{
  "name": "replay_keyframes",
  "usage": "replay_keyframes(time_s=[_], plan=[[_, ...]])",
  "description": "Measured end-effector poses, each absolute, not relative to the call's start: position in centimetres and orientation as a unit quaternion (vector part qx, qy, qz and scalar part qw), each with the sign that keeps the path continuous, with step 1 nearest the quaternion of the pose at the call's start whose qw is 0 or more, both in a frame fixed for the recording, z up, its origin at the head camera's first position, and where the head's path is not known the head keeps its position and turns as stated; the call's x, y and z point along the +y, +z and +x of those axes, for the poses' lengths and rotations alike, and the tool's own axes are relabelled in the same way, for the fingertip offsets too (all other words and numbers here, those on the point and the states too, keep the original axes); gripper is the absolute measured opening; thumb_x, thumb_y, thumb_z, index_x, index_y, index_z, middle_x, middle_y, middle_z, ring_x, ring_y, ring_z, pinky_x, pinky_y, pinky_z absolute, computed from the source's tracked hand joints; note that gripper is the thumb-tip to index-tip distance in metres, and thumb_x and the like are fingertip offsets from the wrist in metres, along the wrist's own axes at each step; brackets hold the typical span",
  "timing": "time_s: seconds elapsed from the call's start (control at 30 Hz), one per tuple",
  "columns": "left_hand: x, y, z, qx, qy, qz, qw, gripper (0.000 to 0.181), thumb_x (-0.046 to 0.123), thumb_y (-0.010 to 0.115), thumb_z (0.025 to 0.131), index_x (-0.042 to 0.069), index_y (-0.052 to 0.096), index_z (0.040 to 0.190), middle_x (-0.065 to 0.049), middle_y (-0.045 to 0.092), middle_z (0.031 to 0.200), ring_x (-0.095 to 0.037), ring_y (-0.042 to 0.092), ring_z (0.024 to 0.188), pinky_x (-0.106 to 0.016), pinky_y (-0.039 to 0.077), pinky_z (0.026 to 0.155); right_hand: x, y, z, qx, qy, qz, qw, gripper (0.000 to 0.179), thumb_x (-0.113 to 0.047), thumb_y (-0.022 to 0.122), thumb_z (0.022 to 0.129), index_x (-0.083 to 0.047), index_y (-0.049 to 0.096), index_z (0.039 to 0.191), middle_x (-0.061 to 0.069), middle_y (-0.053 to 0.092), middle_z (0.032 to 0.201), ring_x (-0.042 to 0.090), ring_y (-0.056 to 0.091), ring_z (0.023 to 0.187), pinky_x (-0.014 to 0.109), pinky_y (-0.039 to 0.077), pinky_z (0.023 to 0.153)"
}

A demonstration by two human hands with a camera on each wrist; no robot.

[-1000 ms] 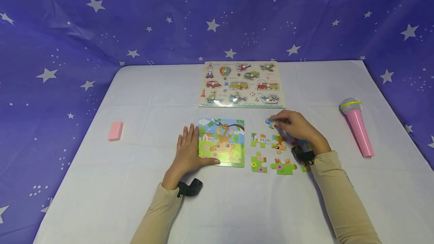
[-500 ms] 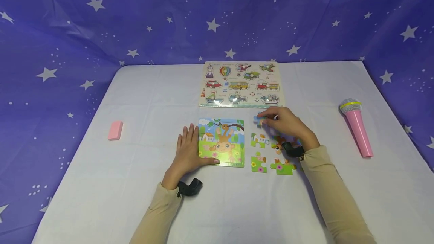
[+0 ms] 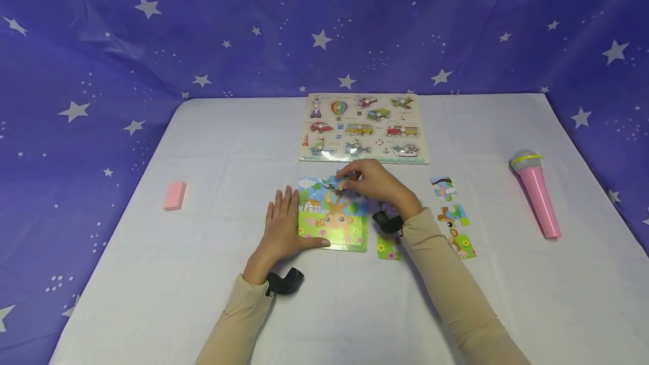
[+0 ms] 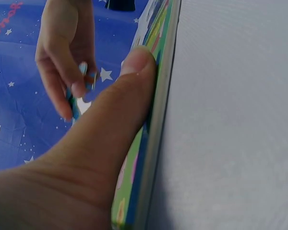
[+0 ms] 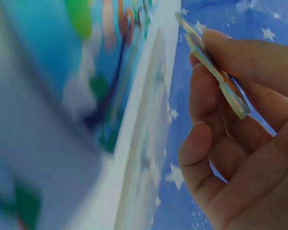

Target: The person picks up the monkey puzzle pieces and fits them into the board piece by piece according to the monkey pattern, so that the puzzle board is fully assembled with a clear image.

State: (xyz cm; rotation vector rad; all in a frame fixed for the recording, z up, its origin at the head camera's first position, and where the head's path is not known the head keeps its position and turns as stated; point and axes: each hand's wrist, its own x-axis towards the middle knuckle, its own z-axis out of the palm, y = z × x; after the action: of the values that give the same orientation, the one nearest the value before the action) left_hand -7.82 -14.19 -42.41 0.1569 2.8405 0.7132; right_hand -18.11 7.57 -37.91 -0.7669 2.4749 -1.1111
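Note:
In the head view, a small square monkey puzzle [image 3: 316, 224] lies on the white table. My left hand [image 3: 279, 227] rests along its left side with fingers straight, and the thumb lies over its near edge. The left wrist view shows that thumb [image 4: 120, 103] pressing on the green border. Above the puzzle's upper right part, my right hand [image 3: 379, 183] pinches a jigsaw piece between thumb and fingertips. In the right wrist view this jigsaw piece [image 5: 216, 72] is tilted, seen nearly edge-on. The hand partly hides the puzzle's top right corner.
Several loose jigsaw pieces [image 3: 462, 245] lie right of the puzzle, some hidden by the right wrist. Behind stands a vehicle peg-puzzle board [image 3: 375, 139]. A pink toy microphone [image 3: 538, 201] lies far right; a pink block [image 3: 174, 195] is at left.
My right hand has carried the jigsaw piece leftward, from over the loose pieces to above the monkey puzzle. The left hand has stayed in place.

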Motion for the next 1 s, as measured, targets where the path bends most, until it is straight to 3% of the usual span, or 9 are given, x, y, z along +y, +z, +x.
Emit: replay_keyframes(time_s=[0.23,0.47,0.57,0.67,0.77,1.0], plan=[[-14.2,-42.6,-7.8,0.963,0.241,0.055,0.109,0.126,0.063,0.071,0.061,0.001,0.002,0.145,-0.016,-0.004,0.153,-0.034,-0.011,0.140,-0.053,-0.003,0.112,5.2,-39.5,-18.3,0.836,-0.423,-0.262,0.231,0.024,-0.008,0.061,0.085,-0.007,0.062,0.109,0.012,0.067,0.083,0.023,0.065,0.062,0.028,0.053,0.057],[-14.2,-42.5,-7.7,0.964,0.239,0.056,0.106,0.125,0.063,0.071,0.060,0.000,0.003,0.145,-0.017,-0.003,0.153,-0.034,-0.010,0.140,-0.053,-0.002,0.112,4.6,-40.0,-18.1,0.852,-0.398,-0.250,0.230,0.038,-0.011,0.065,0.083,-0.008,0.054,0.119,0.010,0.064,0.085,0.019,0.063,0.057,0.025,0.051,0.054],[-14.2,-42.5,-7.7,0.964,0.238,0.057,0.106,0.125,0.063,0.071,0.061,0.000,0.003,0.145,-0.017,-0.003,0.153,-0.035,-0.010,0.140,-0.053,-0.002,0.112,4.4,-40.0,-18.0,0.860,-0.386,-0.245,0.227,0.040,-0.011,0.065,0.082,-0.006,0.051,0.120,0.013,0.060,0.097,0.020,0.064,0.065,0.025,0.053,0.059],[-14.2,-42.4,-7.7,0.964,0.237,0.058,0.106,0.125,0.062,0.071,0.061,0.000,0.003,0.145,-0.018,-0.003,0.153,-0.035,-0.009,0.140,-0.054,-0.002,0.112,4.2,-39.9,-17.9,0.875,-0.356,-0.248,0.215,0.038,-0.012,0.065,0.082,-0.005,0.054,0.118,0.016,0.058,0.111,0.024,0.064,0.089,0.030,0.054,0.075],[-14.2,-42.4,-7.7,0.964,0.236,0.060,0.106,0.125,0.062,0.071,0.061,-0.001,0.003,0.145,-0.018,-0.003,0.153,-0.035,-0.009,0.140,-0.054,-0.002,0.112,4.0,-39.8,-17.7,0.892,-0.323,-0.247,0.196,0.037,-0.015,0.066,0.081,-0.006,0.057,0.116,0.014,0.056,0.115,0.025,0.056,0.104,0.035,0.049,0.088],[-14.2,-42.4,-7.8,0.964,0.234,0.059,0.111,0.125,0.063,0.070,0.062,0.000,0.002,0.145,-0.017,-0.005,0.153,-0.034,-0.011,0.140,-0.053,-0.003,0.112,3.7,-39.6,-17.2,0.914,-0.275,-0.259,0.152,0.038,-0.019,0.068,0.081,-0.005,0.060,0.115,0.008,0.050,0.099,0.019,0.048,0.088,0.032,0.045,0.081]])
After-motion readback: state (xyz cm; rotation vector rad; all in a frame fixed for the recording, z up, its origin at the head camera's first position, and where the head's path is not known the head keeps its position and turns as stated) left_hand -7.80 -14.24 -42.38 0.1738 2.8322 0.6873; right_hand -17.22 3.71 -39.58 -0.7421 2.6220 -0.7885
